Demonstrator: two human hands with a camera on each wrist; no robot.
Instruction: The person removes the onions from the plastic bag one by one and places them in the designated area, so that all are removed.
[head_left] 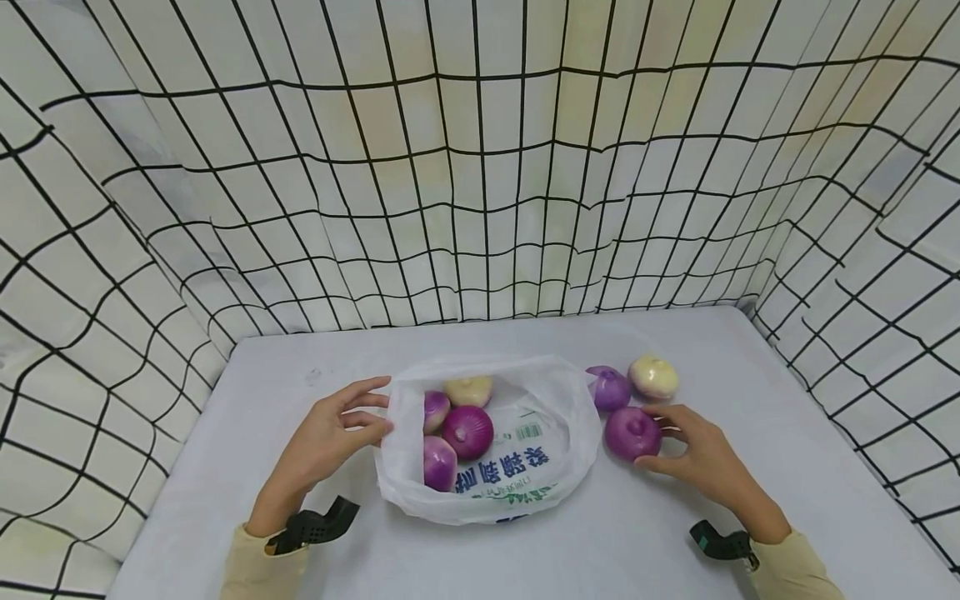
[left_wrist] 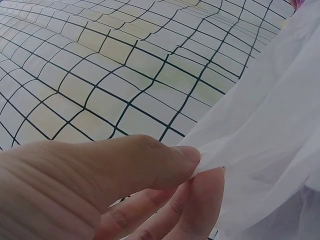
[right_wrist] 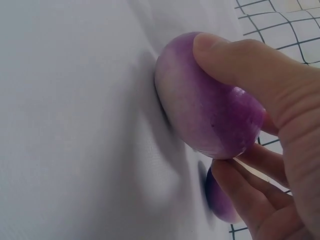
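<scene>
A white plastic bag (head_left: 573,417) with blue and green print lies with its mouth spread wide. Inside it on the left sit several onions, among them a round purple onion (head_left: 468,432) and a pale yellow one (head_left: 469,390). My left hand (head_left: 334,433) pinches the bag's left rim between thumb and forefinger, plainly seen in the left wrist view. To the right of the bag, my right hand (head_left: 693,454) grips a purple onion (right_wrist: 210,100) from its right side, thumb on one side and fingertips on the other. The onion is close over the white tabletop.
Behind the gripped onion are another purple onion (head_left: 611,390) and a pale yellow onion (head_left: 653,377). The white table (head_left: 315,354) is bordered at the back and sides by white walls with a black grid (head_left: 480,208). Each wrist carries a black strapped device (head_left: 322,523).
</scene>
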